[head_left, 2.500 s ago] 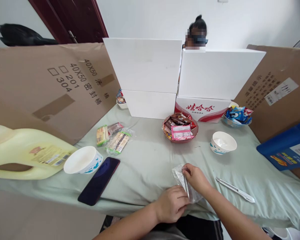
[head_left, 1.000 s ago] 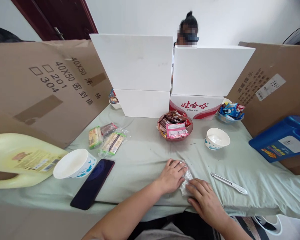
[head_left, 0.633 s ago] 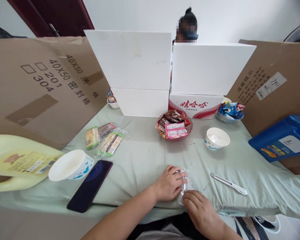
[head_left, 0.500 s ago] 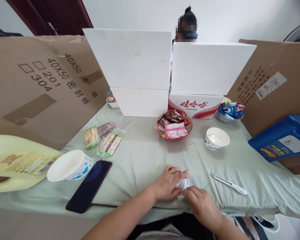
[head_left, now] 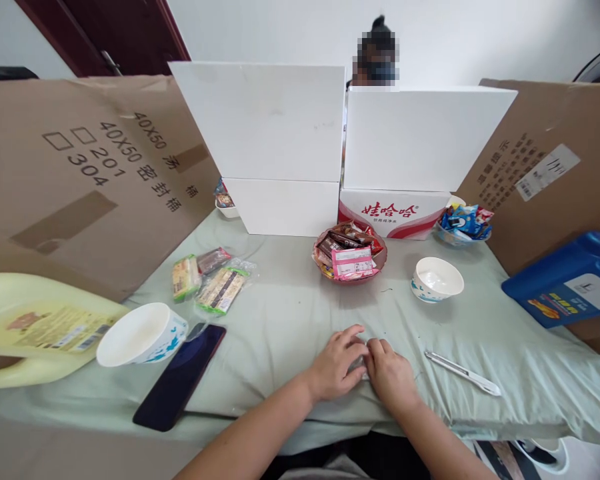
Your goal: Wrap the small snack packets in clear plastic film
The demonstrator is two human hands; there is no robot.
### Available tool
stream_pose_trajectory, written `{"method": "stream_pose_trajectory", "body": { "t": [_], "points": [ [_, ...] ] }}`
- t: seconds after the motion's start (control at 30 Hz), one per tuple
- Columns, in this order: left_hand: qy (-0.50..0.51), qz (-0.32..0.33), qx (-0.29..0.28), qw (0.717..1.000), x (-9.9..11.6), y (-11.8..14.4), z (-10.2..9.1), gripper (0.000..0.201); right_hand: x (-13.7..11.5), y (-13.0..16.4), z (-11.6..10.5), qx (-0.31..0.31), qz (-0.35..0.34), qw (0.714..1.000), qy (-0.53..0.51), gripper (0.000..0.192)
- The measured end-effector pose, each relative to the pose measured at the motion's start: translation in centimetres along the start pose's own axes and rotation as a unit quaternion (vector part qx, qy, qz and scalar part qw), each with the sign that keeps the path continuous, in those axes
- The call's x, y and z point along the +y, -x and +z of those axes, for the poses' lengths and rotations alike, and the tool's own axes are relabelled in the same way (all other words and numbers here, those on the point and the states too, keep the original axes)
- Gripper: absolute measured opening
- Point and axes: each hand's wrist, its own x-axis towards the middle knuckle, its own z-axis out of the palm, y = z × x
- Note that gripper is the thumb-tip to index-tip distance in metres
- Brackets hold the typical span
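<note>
A piece of clear plastic [head_left: 357,363] lies on the cloth near the table's front edge, mostly hidden under my hands. My left hand [head_left: 336,363] bends around its left side, thumb and fingers pressing it, with the index finger lifted a little. From the right, my right hand [head_left: 393,375] closes its fingers on the plastic, knuckles up and fingertips touching the left hand's. To the right of it lies a white utility knife [head_left: 463,373]. What the plastic contains, if anything, cannot be made out.
Beyond my hands stand a bowl of wrapped snacks [head_left: 350,260] and a paper bowl [head_left: 437,280]. At left are a phone [head_left: 180,377], another paper bowl [head_left: 140,337], packaged snacks [head_left: 223,290] and a yellow jug [head_left: 45,327]. Boxes [head_left: 260,120] and a blue bottle [head_left: 565,280] surround them.
My right hand has moved up and closer to the left, now covering more of the plastic. The left index finger has risen slightly.
</note>
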Motion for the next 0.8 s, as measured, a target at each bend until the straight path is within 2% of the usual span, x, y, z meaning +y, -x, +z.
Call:
{"method": "stream_pose_trajectory", "body": {
  "t": [0.07,0.17,0.37,0.43,0.53,0.63,0.8],
  "points": [
    [-0.046,-0.037,0.014,0.998,0.3,-0.1,0.1,0.023,-0.2,-0.1,-0.1,-0.01,0.009,1.0,0.007,0.011],
    [-0.109,-0.097,0.047,0.988,0.4,-0.3,0.4,0.021,-0.3,-0.1,-0.2,-0.007,0.02,1.0,0.011,0.014],
    [-0.122,-0.112,0.06,0.984,0.3,-0.5,0.6,0.019,1.6,-0.1,-1.2,0.052,0.032,0.997,0.044,0.02],
    [-0.126,-0.109,0.06,0.984,0.3,-0.5,0.7,0.02,2.3,0.1,-1.7,0.097,0.015,0.994,0.041,0.018],
    [-0.139,-0.104,0.058,0.983,0.3,-0.5,0.9,0.02,2.1,0.6,-2.1,0.137,-0.075,0.988,-0.01,0.02],
    [-0.141,-0.102,0.073,0.982,0.1,-0.5,1.1,0.018,0.9,1.1,-1.6,0.094,-0.148,0.983,-0.051,0.027],
    [-0.113,-0.108,0.149,0.976,-0.2,-0.4,0.9,0.018,-0.2,1.1,-0.2,0.056,-0.117,0.991,-0.003,0.047]
  ]
}}
